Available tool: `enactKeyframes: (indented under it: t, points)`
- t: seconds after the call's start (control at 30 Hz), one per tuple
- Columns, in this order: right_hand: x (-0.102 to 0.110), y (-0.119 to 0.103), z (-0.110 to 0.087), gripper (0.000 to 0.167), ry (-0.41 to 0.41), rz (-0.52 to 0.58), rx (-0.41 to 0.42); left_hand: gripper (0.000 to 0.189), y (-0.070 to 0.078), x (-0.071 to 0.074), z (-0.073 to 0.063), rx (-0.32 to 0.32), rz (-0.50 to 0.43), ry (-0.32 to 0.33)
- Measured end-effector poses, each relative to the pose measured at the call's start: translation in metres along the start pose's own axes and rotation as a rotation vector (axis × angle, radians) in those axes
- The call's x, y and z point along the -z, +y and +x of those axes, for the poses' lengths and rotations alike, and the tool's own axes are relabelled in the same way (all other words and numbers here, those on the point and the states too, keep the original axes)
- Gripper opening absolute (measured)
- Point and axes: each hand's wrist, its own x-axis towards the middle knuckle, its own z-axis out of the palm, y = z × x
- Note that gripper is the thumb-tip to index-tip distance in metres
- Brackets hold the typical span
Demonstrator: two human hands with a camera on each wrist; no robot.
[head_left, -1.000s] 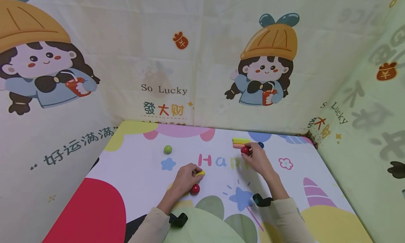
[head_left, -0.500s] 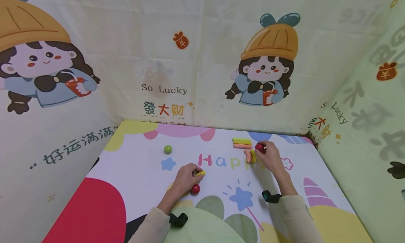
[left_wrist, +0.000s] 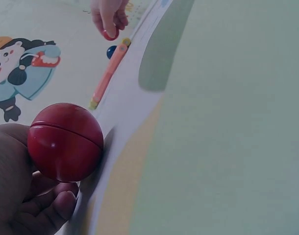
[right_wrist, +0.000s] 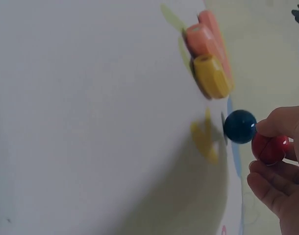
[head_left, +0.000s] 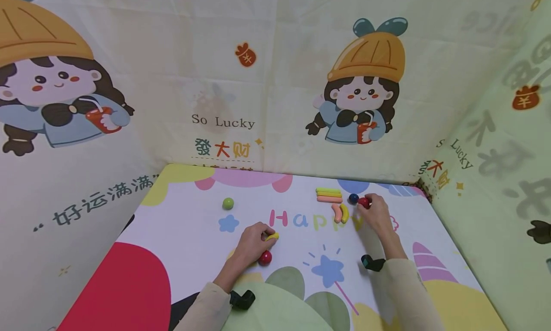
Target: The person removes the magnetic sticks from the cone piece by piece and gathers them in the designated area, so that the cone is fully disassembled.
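My right hand (head_left: 379,218) pinches a red ball (head_left: 364,203) between thumb and fingers, right beside a dark blue ball (head_left: 353,198). In the right wrist view, the red ball (right_wrist: 269,148) overlaps the edge of the blue ball (right_wrist: 240,126). My left hand (head_left: 251,244) holds a small yellow curved piece (head_left: 272,236), its end showing past the fingertips. A second red ball (head_left: 265,258) sits by the heel of that hand; in the left wrist view this ball (left_wrist: 66,142) shows a groove around it and hides part of the fingers.
A pink curved piece (head_left: 337,213) and a yellow curved one (head_left: 344,213) lie side by side left of the right hand. Behind them are several straight coloured sticks (head_left: 329,195) in a row. A green ball (head_left: 228,204) stands at the back left of the patterned tabletop (head_left: 185,226).
My right hand has moved right with the red ball, past the curved pieces and to the right side of the blue ball, uncovering them. The left hand has stayed in place.
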Motion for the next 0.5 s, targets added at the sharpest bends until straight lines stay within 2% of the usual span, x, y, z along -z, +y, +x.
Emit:
enactKeyframes:
  t: [0.17, 0.5]
  points:
    - [-0.002, 0.007, 0.006, 0.052, -0.032, -0.002, -0.051, 0.018, 0.0, 0.001, 0.0, 0.004, 0.001, 0.001]
    - [-0.009, 0.016, 0.01, 0.054, -0.073, -0.021, -0.088, 0.019, -0.002, 0.0, -0.001, -0.002, -0.006, 0.011]
